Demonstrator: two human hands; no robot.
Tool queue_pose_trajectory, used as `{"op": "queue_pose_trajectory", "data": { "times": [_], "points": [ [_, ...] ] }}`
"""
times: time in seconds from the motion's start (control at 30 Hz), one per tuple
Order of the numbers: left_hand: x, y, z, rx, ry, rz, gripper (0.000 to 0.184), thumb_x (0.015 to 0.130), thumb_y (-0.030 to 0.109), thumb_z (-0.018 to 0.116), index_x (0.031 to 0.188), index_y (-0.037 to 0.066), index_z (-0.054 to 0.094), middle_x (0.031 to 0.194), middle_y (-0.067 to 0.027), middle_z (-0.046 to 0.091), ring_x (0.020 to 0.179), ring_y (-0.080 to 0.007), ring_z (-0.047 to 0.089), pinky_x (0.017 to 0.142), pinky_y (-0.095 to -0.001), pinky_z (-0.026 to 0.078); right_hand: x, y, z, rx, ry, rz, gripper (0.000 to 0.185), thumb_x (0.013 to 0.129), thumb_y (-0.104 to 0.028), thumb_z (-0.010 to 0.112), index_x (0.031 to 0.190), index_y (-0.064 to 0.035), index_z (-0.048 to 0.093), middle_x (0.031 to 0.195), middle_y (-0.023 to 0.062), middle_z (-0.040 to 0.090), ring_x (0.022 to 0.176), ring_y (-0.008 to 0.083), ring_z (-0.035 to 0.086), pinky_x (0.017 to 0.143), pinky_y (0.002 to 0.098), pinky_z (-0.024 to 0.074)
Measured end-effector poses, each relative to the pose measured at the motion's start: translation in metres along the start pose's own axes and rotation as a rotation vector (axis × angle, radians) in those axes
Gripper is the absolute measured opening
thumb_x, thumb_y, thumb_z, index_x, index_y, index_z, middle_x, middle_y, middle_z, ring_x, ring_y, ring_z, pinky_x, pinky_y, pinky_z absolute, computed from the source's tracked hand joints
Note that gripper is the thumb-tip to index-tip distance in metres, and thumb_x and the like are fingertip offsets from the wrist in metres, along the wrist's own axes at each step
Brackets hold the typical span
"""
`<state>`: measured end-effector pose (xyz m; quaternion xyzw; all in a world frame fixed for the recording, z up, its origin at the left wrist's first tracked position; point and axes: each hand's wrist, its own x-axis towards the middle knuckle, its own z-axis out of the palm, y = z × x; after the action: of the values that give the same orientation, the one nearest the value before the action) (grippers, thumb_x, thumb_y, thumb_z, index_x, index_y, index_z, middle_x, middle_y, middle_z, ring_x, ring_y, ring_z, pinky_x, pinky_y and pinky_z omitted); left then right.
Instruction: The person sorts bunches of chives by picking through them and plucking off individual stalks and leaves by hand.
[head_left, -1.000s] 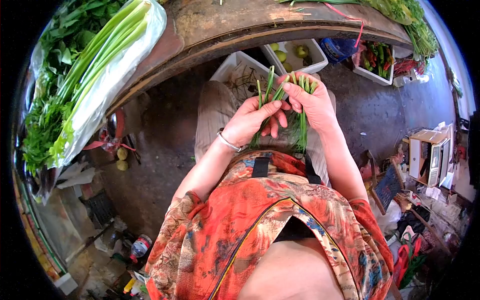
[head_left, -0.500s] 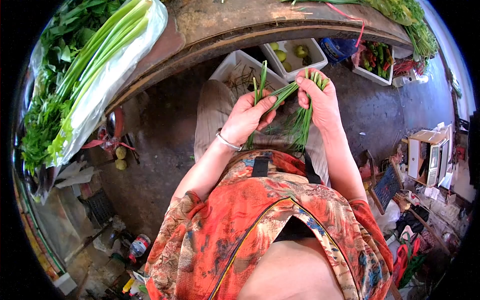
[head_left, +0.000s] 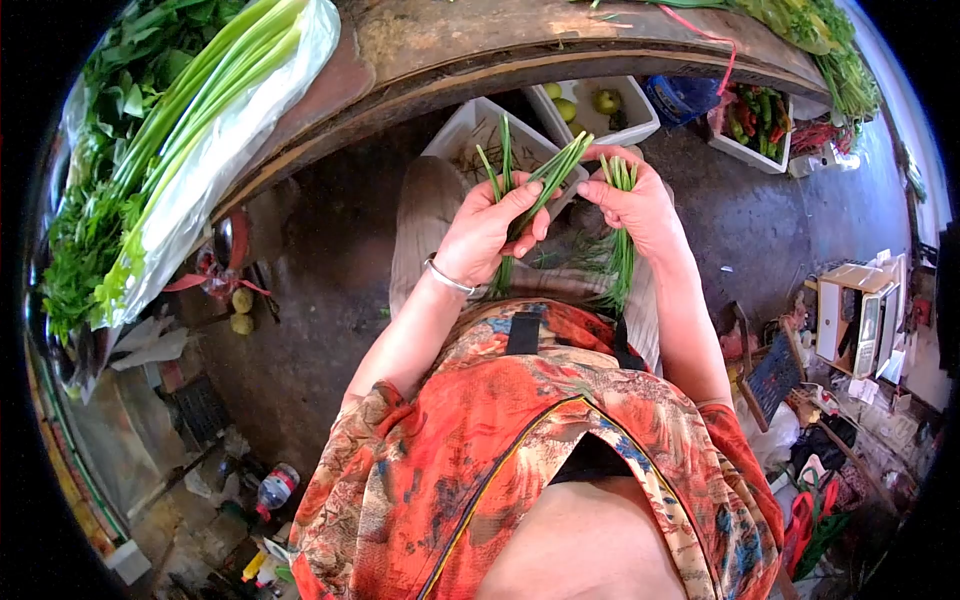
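Observation:
My left hand, with a silver bangle on its wrist, is closed around some thin green chives. Part of that bundle slants up to the right between thumb and finger, while other stalks stand up behind the fingers. My right hand grips a second bunch of chives, cut ends up and leafy tips hanging over my lap. A small gap separates the two hands. Beyond them, a white foam box with loose plant scraps sits on the floor.
Celery in a plastic bag and leafy greens lie on the curved wooden table. Below it are a box with green round produce and a box of peppers. Clutter and a small cabinet stand at right.
The stalks that stretched between both hands are now in my left hand alone, swung upright to the right. The right hand's bunch hangs separately, and the hands have parted slightly.

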<state>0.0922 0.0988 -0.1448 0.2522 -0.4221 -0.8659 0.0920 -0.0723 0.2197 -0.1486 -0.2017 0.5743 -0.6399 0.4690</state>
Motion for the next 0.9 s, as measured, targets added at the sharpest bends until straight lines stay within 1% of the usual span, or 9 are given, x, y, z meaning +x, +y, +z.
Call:
{"op": "queue_pose_trajectory", "data": {
  "times": [0.17,0.23,0.3,0.37,0.43,0.53,0.63,0.83,0.9],
  "points": [
    [0.001,-0.004,-0.001,0.04,-0.012,0.003,0.023,0.095,0.024,0.055,0.101,0.002,0.06,0.067,-0.0037,0.059,0.048,-0.0077,0.046,0.041,-0.0187,0.031,0.001,-0.004,0.003,0.162,-0.007,0.004,0.029,0.084,-0.014,0.071,0.108,-0.0033,0.062,0.066,-0.0061,0.052,0.049,0.0031,0.042,0.043,0.0175,0.0308],
    [0.0,-0.006,0.001,0.097,-0.034,-0.06,0.02,0.095,0.025,0.056,0.101,0.006,0.058,0.068,-0.0037,0.06,0.048,-0.008,0.047,0.041,-0.0189,0.031,-0.001,-0.01,0.009,0.267,-0.098,0.003,0.024,0.085,-0.016,0.07,0.104,-0.003,0.063,0.065,-0.0064,0.051,0.05,0.0033,0.043,0.043,0.0176,0.0317],
    [0.0,-0.006,0.004,0.119,-0.03,-0.069,0.02,0.095,0.024,0.056,0.101,0.006,0.057,0.068,-0.0023,0.061,0.048,-0.0071,0.05,0.041,-0.0189,0.033,0.0,-0.005,0.008,0.241,-0.076,0.013,0.019,0.087,-0.017,0.067,0.099,-0.0023,0.064,0.064,-0.0054,0.051,0.051,0.0037,0.044,0.043,0.018,0.0323],
    [0.0,-0.005,0.004,0.108,-0.036,-0.036,0.021,0.095,0.025,0.056,0.102,0.005,0.057,0.069,-0.0025,0.061,0.048,-0.0072,0.05,0.041,-0.019,0.033,0.004,-0.004,0.001,0.241,0.102,-0.108,0.019,0.09,-0.019,0.064,0.095,-0.0013,0.064,0.062,-0.0036,0.05,0.051,0.005,0.045,0.044,0.0191,0.0334],
    [0.0,-0.004,-0.001,0.09,-0.018,-0.042,0.02,0.095,0.024,0.056,0.103,0.005,0.057,0.068,-0.0022,0.061,0.048,-0.0076,0.05,0.04,-0.0191,0.032,0.008,-0.007,-0.018,0.4,0.211,-0.173,0.019,0.092,-0.021,0.061,0.093,-0.0014,0.062,0.064,-0.0011,0.049,0.052,0.0073,0.045,0.044,0.0214,0.0334],
    [0.0,0.001,-0.012,0.131,0.053,0.015,0.023,0.096,0.023,0.054,0.108,0.004,0.059,0.068,-0.0021,0.058,0.05,-0.0094,0.048,0.041,-0.0208,0.031,0.007,-0.014,-0.049,0.563,0.219,-0.297,0.02,0.092,-0.022,0.061,0.094,-0.0021,0.06,0.072,0.0,0.05,0.057,0.0087,0.044,0.048,0.0226,0.0324],
    [0.002,0.004,-0.019,0.109,0.087,0.066,0.023,0.097,0.023,0.051,0.106,0.003,0.06,0.067,-0.0017,0.056,0.05,-0.0091,0.046,0.043,-0.0202,0.032,0.003,-0.019,-0.071,0.65,0.167,-0.356,0.02,0.092,-0.023,0.061,0.096,-0.0041,0.059,0.076,-0.0001,0.049,0.061,0.01,0.043,0.053,0.023,0.0335],
    [0.0,0.009,-0.017,0.092,0.182,0.053,0.022,0.096,0.023,0.052,0.105,0.005,0.062,0.067,-0.0008,0.052,0.05,-0.009,0.045,0.043,-0.0203,0.031,-0.001,-0.018,-0.077,0.721,0.144,-0.373,0.019,0.092,-0.024,0.06,0.096,-0.0051,0.059,0.077,0.0004,0.048,0.065,0.0107,0.043,0.055,0.0237,0.0346],
    [-0.001,0.008,-0.018,0.079,0.186,0.078,0.022,0.095,0.022,0.054,0.105,0.005,0.063,0.067,0.0006,0.053,0.05,-0.0068,0.043,0.043,-0.0196,0.029,-0.001,-0.018,-0.075,0.71,0.157,-0.374,0.02,0.092,-0.024,0.06,0.096,-0.0051,0.059,0.077,0.0002,0.048,0.066,0.0107,0.043,0.055,0.024,0.0344]
  ]
}}
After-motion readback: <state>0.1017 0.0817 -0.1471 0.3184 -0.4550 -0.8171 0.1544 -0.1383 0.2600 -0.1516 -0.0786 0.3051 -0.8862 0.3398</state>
